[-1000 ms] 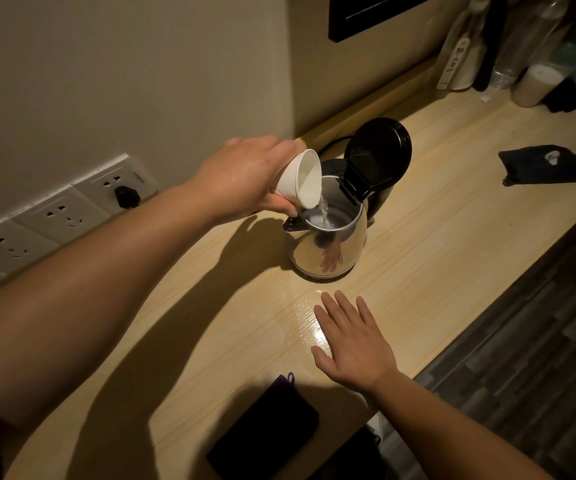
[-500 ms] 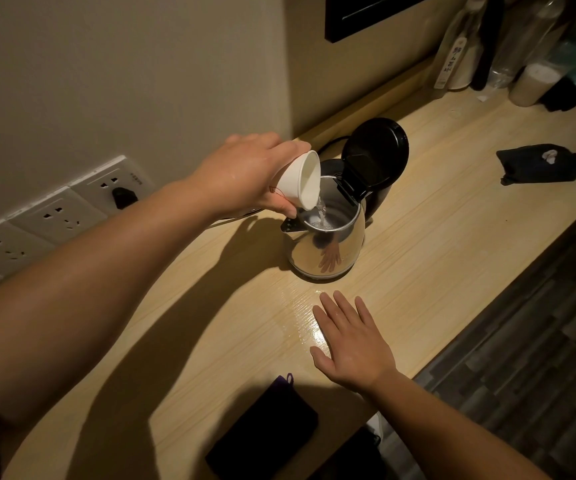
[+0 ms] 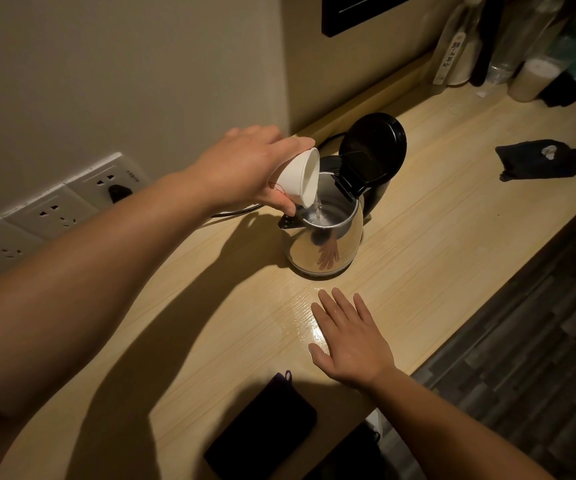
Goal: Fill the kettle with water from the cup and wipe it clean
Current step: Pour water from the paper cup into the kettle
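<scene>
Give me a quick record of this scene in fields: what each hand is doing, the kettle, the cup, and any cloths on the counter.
left hand: holds cup, tipped over kettle mouth
right hand: flat on counter, empty
cup: white, water trickling out
kettle: steel, upright, lid open
dark cloth: far right, untouched
purple cloth: near edge, untouched

wall sockets (image 3: 54, 209), bottles (image 3: 459, 46) — dark pouch (image 3: 262, 420)

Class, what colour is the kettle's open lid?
Black. The lid stands raised above the shiny metal kettle; the head view shows it clearly.
</scene>
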